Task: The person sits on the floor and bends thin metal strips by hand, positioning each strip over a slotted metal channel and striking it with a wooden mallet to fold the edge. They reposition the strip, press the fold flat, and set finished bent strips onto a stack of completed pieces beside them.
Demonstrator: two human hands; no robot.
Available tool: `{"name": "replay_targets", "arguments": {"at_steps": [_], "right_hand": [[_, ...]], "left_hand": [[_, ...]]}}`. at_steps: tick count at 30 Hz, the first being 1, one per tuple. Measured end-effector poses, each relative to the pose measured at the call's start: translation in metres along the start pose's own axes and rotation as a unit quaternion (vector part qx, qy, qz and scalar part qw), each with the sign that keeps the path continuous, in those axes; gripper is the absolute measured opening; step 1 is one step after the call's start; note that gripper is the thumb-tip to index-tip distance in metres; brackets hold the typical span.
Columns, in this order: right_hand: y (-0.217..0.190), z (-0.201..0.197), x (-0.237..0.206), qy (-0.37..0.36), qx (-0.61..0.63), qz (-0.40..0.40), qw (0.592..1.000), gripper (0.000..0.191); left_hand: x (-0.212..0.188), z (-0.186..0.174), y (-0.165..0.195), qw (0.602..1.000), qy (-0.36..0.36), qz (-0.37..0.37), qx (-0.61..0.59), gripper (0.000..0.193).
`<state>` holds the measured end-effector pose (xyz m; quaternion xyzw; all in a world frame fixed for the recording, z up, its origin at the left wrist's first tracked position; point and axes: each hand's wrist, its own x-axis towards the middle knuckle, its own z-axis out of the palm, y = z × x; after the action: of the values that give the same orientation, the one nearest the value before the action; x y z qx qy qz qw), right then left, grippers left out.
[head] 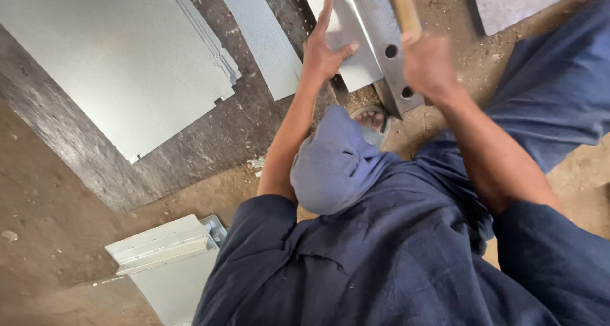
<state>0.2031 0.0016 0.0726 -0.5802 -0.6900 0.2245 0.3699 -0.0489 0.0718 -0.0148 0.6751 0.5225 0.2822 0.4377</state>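
— While the big sheet (121, 65) lies on the floor (44, 192) at nine o'clock, what's in hand?

— Hammering, I judge. The left hand (324, 53), fingers spread, pins a small sheet (346, 59) against the drilled steel bar (387, 40) at twelve o'clock.

— And the right hand (429, 65)?

— Its grip is wrapped tight around a wooden handle (404, 8); the tool's head is out of frame. Any blow must clear the left fingers.

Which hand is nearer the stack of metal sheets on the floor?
Left. The left hand sits just right of the stack; the right hand, gripping a wooden handle, is farther off.
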Motion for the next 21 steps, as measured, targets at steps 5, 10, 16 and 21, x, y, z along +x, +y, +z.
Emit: {"name": "replay_targets", "arguments": {"at_steps": [5,10,16,21], "right_hand": [[0.019,0.015,0.01,0.103,0.406,0.157,0.894,0.047],[0.033,0.022,0.03,0.01,0.247,0.185,0.951,0.046],[0.034,0.026,0.05,-0.055,0.342,0.329,0.878,0.04],[0.045,0.026,0.062,0.008,0.431,0.339,0.836,0.046]], "left_hand": [[0.001,-0.003,0.015,0.999,0.001,-0.041,-0.014,0.116],[0.006,-0.007,0.025,0.999,0.009,0.041,-0.027,0.123],[0.006,-0.012,0.036,0.998,-0.006,-0.058,-0.017,0.123],[0.009,-0.011,0.041,0.997,-0.007,-0.077,-0.029,0.122]]}}
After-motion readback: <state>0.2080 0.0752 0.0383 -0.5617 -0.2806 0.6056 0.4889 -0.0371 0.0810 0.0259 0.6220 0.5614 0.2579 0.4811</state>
